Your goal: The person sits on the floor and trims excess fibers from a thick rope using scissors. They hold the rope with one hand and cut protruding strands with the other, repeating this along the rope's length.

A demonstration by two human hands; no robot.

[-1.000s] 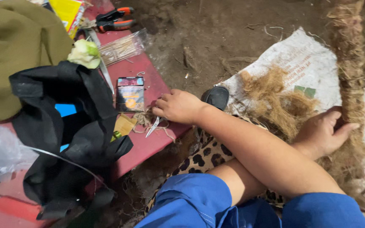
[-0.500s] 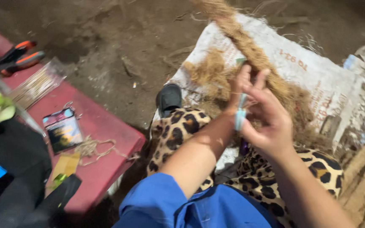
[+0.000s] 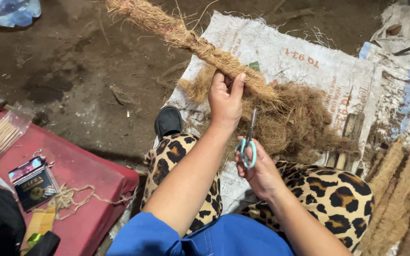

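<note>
Centrally, the left hand (image 3: 225, 98) is wrapped around the coir-fibre rope (image 3: 200, 45), which runs toward eleven o'clock; the right hand (image 3: 259, 168) pinches teal-handled scissors (image 3: 249, 142), blades up. Risk: blades nicking the nearby left wrist.

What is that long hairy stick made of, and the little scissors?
The hairy stick looks like dry brown plant fibre, maybe coconut husk, wound tight: rough, matte, with loose strands sticking out. The left hand grips it. The scissors in the right hand have shiny grey blades, likely metal, and smooth teal handles, probably plastic.
</note>
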